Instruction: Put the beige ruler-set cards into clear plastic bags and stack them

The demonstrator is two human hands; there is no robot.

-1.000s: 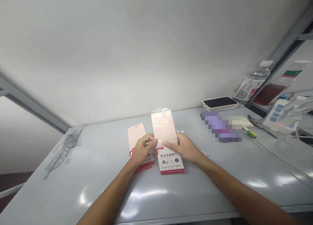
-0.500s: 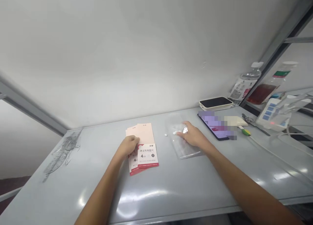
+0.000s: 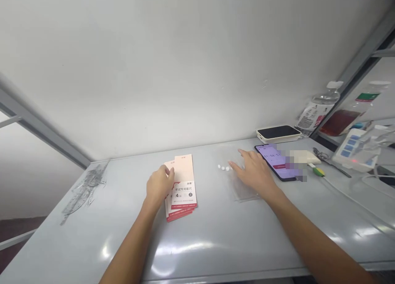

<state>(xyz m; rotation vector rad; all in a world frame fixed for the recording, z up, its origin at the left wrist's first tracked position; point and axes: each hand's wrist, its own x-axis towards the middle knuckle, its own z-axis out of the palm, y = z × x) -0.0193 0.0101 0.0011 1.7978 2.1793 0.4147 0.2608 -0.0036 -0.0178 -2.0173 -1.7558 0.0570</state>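
My left hand (image 3: 159,184) is curled at the left edge of a loose stack of pink and white printed cards (image 3: 184,168), thumb and fingers closed on it. The cards lie slightly fanned on the table, with red bottom edges and Chinese print. To the right, my right hand (image 3: 254,173) rests with fingers apart over clear plastic bags (image 3: 243,191). Its fingertips are close to small white round pieces (image 3: 223,168), which lie in a short row by the bags' left side. The palm and arm hide part of the bags.
A heap of clear rulers (image 3: 84,189) lies at the table's left. At the right are a lit phone (image 3: 271,158), a second phone (image 3: 279,132), a white block with a cable (image 3: 302,156), a leaning bottle (image 3: 319,107) and a white power strip (image 3: 354,150).
My right hand has loosened from the plastic bag and spread its fingers. Another white round piece now shows. The cards under my left hand are bunched a little closer. The view has shifted slightly.
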